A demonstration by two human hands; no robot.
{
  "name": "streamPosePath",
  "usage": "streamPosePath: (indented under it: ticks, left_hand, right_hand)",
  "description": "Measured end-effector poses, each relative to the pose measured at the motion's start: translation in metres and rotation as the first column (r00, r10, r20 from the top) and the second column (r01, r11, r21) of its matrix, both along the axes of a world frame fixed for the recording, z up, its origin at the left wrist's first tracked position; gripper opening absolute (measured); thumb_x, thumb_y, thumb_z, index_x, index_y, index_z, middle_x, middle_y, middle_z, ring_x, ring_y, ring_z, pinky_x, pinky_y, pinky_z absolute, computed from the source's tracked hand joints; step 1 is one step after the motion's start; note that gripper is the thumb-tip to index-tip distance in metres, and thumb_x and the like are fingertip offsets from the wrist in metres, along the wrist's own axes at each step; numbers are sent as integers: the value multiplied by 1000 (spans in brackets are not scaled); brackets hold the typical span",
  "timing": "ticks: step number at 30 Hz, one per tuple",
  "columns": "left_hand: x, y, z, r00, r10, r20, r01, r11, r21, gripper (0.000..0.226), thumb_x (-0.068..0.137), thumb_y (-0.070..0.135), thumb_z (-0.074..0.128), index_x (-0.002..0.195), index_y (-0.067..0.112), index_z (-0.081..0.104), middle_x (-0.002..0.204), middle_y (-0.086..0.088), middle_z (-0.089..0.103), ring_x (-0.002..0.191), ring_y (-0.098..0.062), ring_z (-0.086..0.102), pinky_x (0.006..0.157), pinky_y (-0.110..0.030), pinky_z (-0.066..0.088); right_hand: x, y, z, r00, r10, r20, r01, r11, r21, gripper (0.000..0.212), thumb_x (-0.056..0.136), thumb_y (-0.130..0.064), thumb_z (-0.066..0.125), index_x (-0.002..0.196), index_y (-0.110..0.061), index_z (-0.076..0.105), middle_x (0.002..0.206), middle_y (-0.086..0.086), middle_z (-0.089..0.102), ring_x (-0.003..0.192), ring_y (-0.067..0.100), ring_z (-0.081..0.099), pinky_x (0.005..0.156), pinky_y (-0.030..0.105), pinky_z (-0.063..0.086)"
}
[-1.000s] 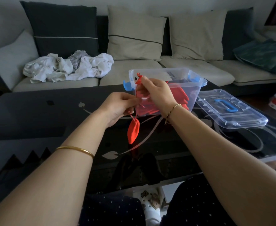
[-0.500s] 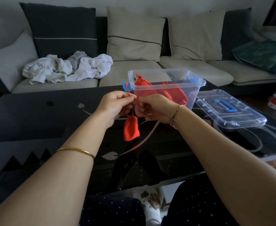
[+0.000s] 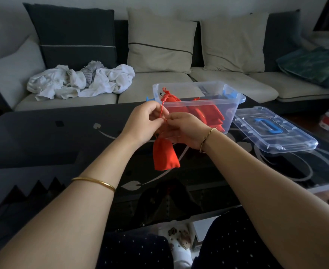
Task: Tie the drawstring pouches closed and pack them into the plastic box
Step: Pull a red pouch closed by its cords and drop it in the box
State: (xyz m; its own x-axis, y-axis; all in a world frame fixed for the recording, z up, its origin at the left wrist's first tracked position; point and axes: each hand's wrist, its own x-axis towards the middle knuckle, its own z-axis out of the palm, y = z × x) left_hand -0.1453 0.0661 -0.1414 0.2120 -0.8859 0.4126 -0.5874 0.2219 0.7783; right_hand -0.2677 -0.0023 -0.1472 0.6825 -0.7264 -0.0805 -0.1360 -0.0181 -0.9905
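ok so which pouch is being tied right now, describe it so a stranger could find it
Start at the clear plastic box on the dark glass table. In front of it the left hand and right hand pinch a red drawstring. The red pouch dangles below them in the air; the other pouches lie inside the box.

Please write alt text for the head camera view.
Both hands, left hand and right hand, pinch the drawstring of a red pouch hanging over a dark table. Behind it, an open plastic box holds more red pouches.
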Motion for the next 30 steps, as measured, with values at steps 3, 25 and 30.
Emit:
streamPosePath:
  ticks: [3,25,30]
  left_hand:
    - [-2,0,-2,997,49,65,-44,996,-73,24,82,-6,58,93,14,65,79,1,63,70,-6,57,72,-14,46]
    - [9,-5,-18,936,345,-68,-307,896,322,21,99,22,43,86,12,55,86,-6,66,74,-15,59,73,-37,51]
    - [5,-9,-16,912,390,-131,-310,861,402,30,100,22,34,112,3,53,87,-10,64,72,-18,57,61,-30,47]
  right_hand:
    - [-5,-1,1,996,81,24,-84,990,111,26,97,-9,38,86,-13,61,80,3,68,66,13,64,61,24,43]
    - [-7,-7,-7,904,-321,282,134,840,526,33,94,-18,46,62,-10,50,73,6,61,59,14,60,53,21,46]
    - [-4,-12,-12,819,-431,378,120,773,623,37,99,-26,40,64,-14,44,67,9,69,57,19,70,49,22,54]
